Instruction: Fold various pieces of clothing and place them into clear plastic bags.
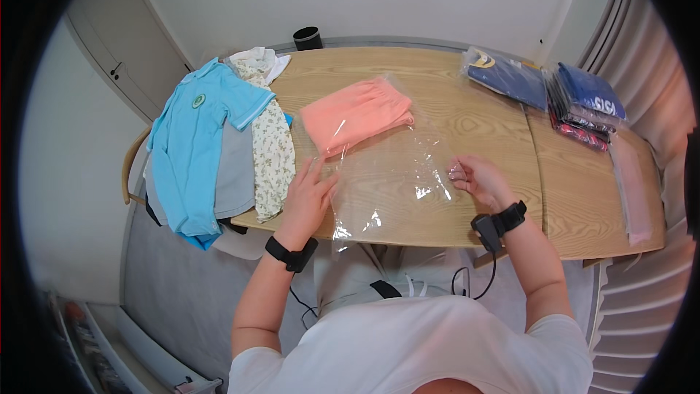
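A folded coral-pink garment with a gathered edge (355, 115) lies inside the far end of a clear plastic bag (383, 175) on the wooden table. The bag's near part lies flat and reaches over the table's front edge. My left hand (309, 194) rests at the bag's left side, just below the garment, fingers spread; whether it pinches the film cannot be told. My right hand (478, 178) has the bag's right edge between thumb and fingers. Both wrists wear black straps with a small device.
At the left, a light-blue polo shirt (191, 137), a grey garment (235, 175) and a floral garment (273, 158) hang over the table edge (415, 242). Bagged blue clothing (506, 79), a stack of bagged garments (590, 93) and pale pink plastic bags (629, 191) lie at the right.
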Available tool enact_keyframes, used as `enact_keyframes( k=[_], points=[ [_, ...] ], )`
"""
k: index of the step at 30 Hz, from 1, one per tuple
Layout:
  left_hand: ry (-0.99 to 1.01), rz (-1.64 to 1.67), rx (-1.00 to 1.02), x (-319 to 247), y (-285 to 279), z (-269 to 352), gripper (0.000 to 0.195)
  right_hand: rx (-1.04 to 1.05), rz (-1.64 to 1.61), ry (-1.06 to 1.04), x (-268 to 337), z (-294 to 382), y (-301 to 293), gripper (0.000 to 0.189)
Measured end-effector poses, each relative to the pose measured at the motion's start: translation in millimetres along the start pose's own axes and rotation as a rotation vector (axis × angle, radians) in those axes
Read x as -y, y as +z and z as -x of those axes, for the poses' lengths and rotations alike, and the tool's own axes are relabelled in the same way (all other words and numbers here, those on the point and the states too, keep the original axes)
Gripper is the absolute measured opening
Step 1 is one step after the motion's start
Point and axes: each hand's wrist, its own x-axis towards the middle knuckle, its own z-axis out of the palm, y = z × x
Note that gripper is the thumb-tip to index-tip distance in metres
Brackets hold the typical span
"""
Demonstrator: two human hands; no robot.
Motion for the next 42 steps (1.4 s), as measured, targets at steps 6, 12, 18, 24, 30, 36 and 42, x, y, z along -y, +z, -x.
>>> enact_keyframes(
  k=[6, 12, 18, 24, 30, 36, 42],
  points=[
    [0.221, 0.118, -0.119, -38, -2, -23, 0.022, -0.168, -0.229, -0.215, -31, 60, -3, 0.015],
    [0.382, 0.246, -0.091, -117, 9, -47, 0.012, -0.368, -0.376, -0.446, -50, 100, -70, 0.015],
    [0.432, 0.291, -0.16, -130, 10, -26, 0.008, -0.387, -0.212, -0.376, -58, 119, -68, 0.011],
    [0.332, 0.222, -0.16, -64, -29, 27, 0.021, -0.386, -0.098, -0.439, -58, 101, -64, 0.013],
    [0.125, 0.231, -0.162, -4, -33, 96, 0.032, -0.114, 0.541, -0.351, -45, 89, -21, 0.035],
    [0.093, 0.165, -0.147, 11, -26, 95, 0.052, 0.024, 1.203, -0.813, -31, 86, 33, 0.071],
    [0.288, 0.14, -0.155, 22, -23, 72, 0.051, 0.129, 1.312, -1.123, -33, 73, 51, 0.046]
  ],
)
